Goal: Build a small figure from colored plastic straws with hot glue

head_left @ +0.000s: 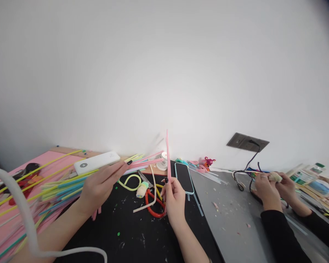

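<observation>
My left hand is closed on a bundle of pink straws that points right, above the black mat. My right hand pinches a single pink straw and holds it upright, its tip rising in front of the white wall. The two hands are a short way apart, with the bundle's ends close to the upright straw. Below them on the mat lie a yellow-green loop and a tool with red handles.
Several coloured straws lie fanned over a pink sheet at left, with a white power bank. A dark phone lies right of my hand. Another person's hands in black sleeves work at right, below a wall socket.
</observation>
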